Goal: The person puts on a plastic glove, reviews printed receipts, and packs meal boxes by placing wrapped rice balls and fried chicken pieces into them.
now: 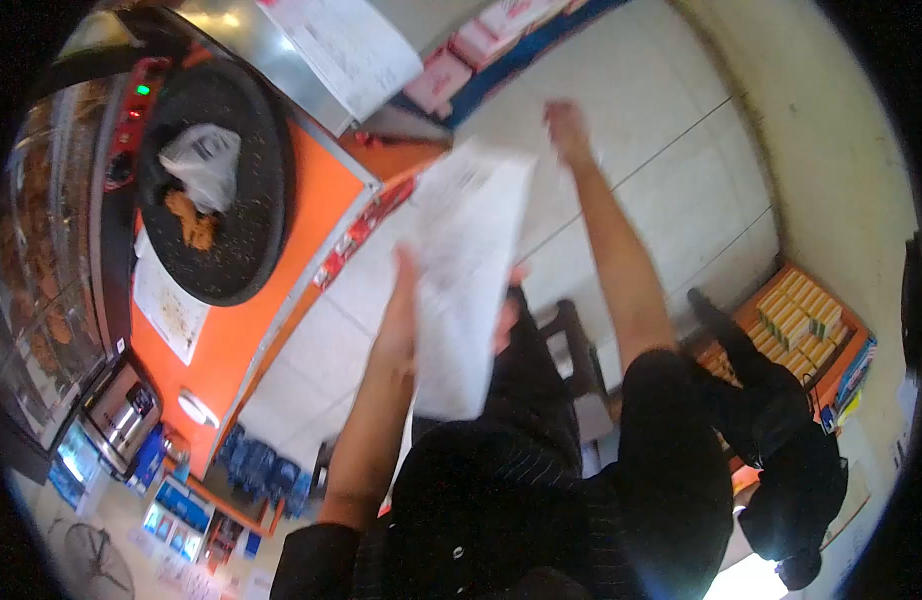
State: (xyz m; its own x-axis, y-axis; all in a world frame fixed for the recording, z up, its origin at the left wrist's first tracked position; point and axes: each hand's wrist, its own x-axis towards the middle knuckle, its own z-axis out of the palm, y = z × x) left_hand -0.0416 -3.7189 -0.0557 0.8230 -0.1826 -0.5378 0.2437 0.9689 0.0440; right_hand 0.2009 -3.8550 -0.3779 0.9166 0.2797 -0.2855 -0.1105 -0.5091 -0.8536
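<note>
My left hand [405,315] is wrapped round a white paper bag [466,280] with faint grey print, held upright in front of my body. The thumb shows on the bag's left side and fingertips show at its right edge. My right hand [566,132] is apart from the bag, stretched out over the tiled floor beyond it. It is smeared by motion, and I cannot make out anything in it. On the counter to the left, a round black tray [256,230] bears a crumpled white plastic bag [206,165] and a piece of fried food [191,220].
The orange counter [321,160] runs along the left, with a glass display case [51,260] of food. White papers [351,60] lie on a metal surface above. Pink and white boxes [451,75] stand at the top. At right, a person in black [781,440] is near a crate of yellow boxes [801,315].
</note>
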